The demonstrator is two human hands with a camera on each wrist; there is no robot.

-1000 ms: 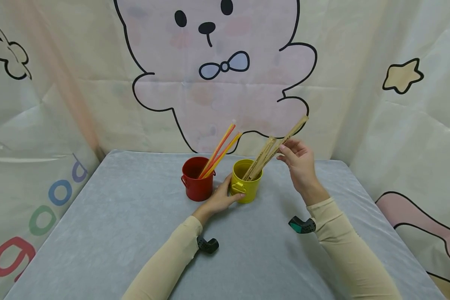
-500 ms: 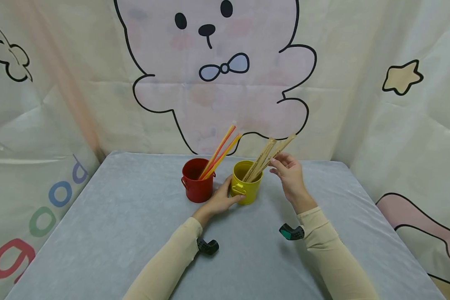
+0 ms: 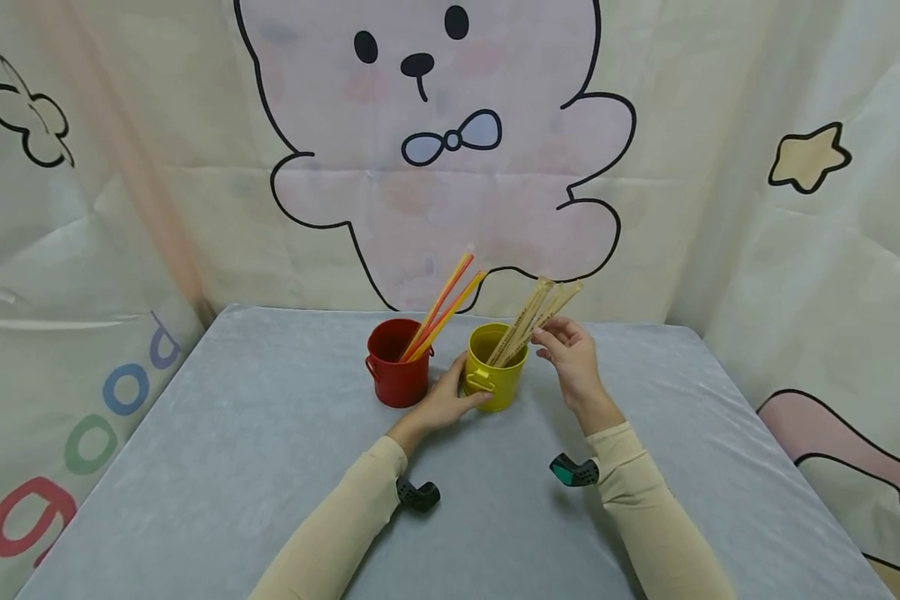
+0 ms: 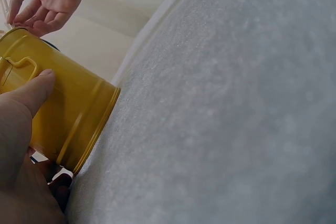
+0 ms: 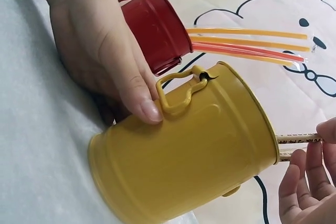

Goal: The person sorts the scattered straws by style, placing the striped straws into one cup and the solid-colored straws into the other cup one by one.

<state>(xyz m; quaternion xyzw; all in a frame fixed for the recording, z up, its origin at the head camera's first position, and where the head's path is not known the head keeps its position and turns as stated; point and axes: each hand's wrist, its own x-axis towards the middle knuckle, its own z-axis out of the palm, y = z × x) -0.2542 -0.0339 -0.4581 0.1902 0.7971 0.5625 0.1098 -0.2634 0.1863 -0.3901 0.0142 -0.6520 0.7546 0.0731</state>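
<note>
On the grey cloth stands a small yellow metal bucket (image 3: 498,390), and my left hand (image 3: 442,406) grips its near left side. In the right wrist view that thumb (image 5: 144,103) presses beside the bucket's folded handle (image 5: 176,98). Several wrapped wooden chopsticks (image 3: 522,321) with printed lettering lean out of the bucket to the right. With thumb and fingers, my right hand (image 3: 572,364) pinches a pair of the chopsticks just above the rim. Their lower ends are hidden inside the bucket.
Left of the yellow bucket stands a red bucket (image 3: 397,383) holding several orange and yellow straws (image 3: 441,306) in clear wrapping. Behind the cloth-covered table (image 3: 270,400) hangs a curtain (image 3: 217,225) with a cartoon bear drawing.
My right hand has moved down and left with the pinched chopsticks, which now sit deeper in the yellow bucket. The left hand keeps its grip on the bucket.
</note>
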